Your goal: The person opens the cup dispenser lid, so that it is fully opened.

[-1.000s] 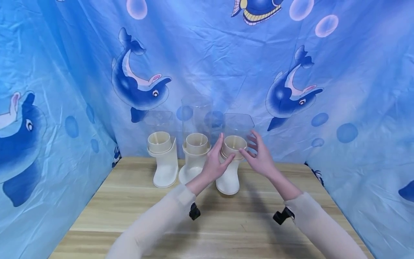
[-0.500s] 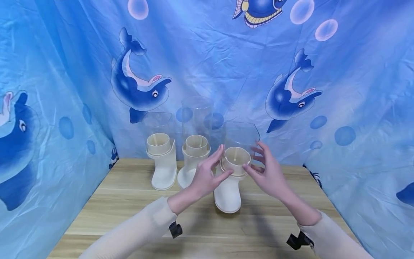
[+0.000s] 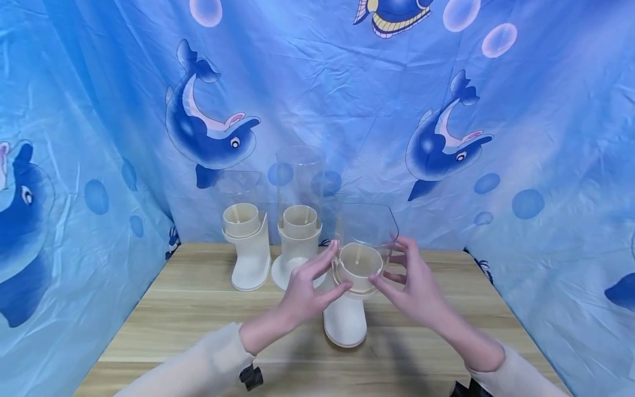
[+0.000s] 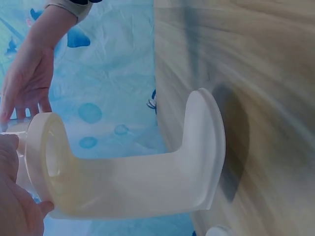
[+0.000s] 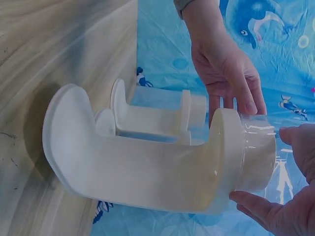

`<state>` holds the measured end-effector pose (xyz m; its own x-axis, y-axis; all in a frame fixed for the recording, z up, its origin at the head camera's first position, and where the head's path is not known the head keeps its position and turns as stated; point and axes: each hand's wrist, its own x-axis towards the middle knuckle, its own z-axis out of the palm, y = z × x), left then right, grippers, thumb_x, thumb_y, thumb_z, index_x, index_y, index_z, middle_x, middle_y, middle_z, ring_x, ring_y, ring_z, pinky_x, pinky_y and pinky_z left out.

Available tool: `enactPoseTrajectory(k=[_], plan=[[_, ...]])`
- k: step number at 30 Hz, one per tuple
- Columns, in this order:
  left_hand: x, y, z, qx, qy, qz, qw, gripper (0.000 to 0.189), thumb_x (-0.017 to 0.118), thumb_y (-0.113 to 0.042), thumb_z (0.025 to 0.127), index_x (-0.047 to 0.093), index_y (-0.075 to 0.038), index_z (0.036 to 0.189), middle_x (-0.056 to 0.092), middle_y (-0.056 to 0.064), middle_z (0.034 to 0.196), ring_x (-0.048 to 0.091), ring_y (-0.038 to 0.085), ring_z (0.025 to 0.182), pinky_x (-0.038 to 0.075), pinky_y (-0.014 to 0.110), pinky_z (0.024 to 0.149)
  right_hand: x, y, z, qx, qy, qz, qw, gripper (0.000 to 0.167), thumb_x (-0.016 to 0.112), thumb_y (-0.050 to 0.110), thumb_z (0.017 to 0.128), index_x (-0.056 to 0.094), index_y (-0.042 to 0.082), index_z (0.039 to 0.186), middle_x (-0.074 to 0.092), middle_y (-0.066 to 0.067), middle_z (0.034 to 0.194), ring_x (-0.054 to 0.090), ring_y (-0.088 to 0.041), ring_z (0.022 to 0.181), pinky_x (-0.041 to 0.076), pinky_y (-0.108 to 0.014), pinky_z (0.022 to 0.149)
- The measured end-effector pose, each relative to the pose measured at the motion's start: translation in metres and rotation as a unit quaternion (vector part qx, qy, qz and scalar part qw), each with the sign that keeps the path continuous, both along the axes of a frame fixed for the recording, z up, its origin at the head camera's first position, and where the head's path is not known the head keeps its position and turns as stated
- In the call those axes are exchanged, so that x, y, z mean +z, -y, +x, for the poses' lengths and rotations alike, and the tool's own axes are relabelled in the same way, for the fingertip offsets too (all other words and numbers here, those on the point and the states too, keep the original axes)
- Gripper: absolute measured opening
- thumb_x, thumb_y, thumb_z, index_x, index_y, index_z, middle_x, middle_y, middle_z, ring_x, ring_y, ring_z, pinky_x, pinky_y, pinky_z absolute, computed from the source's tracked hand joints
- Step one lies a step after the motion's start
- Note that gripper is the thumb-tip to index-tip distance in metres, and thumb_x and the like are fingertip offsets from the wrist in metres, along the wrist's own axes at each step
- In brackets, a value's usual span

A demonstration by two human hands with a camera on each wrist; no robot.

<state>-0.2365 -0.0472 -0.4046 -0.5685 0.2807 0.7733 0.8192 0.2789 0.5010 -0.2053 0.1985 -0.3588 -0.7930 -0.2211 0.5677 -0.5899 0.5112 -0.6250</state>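
Note:
A white plastic stand [image 3: 345,322] with a curved foot, an open ring at its top and a clear tube [image 3: 369,223] above is held between both hands. My left hand [image 3: 307,292] grips the left side around the ring, thumb in front. My right hand [image 3: 416,286] holds the opposite side, fingers behind the clear wall. In the left wrist view the stand's foot [image 4: 203,147] appears just off the table, its shadow beside it. The right wrist view shows the thumb of the right hand [image 5: 290,201] at the ring's edge [image 5: 226,162].
Two similar white stands with clear tops, a left one [image 3: 250,253] and a middle one [image 3: 297,248] with a taller tube [image 3: 300,171], stand at the back of the wooden table [image 3: 198,309]. A blue cloth with dolphins [image 3: 317,82] hangs behind and at both sides.
Both hands have closed in on the right-hand stand and brought it from the back row toward the person, lifting it slightly. The other two stands stay in place.

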Motion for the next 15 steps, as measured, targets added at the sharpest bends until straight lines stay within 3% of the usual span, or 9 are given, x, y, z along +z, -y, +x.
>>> enactPoseTrajectory(k=[7,15], plan=[[-0.013,0.005,0.007,-0.009,0.014,0.005,0.9999,0.08,0.091,-0.012,0.084,0.052,0.001,0.153,0.054,0.023,0.156,0.062,0.039,0.137,0.06,0.034,0.101,-0.011,0.004,0.004,0.012,0.006,-0.007,0.9999,0.087,0.089,-0.001,0.082,0.033,0.001,0.149,0.06,-0.025,0.134,0.07,-0.043,0.111,0.067,-0.03,0.083],[-0.024,0.006,0.008,-0.004,0.009,0.013,0.9999,0.08,0.091,-0.011,0.083,0.053,0.0,0.153,0.055,0.022,0.155,0.062,0.04,0.136,0.06,0.032,0.101,-0.021,0.007,0.005,0.014,0.005,-0.008,0.9999,0.082,0.088,0.0,0.084,0.033,-0.002,0.146,0.056,-0.023,0.133,0.07,-0.044,0.112,0.067,-0.03,0.083]])
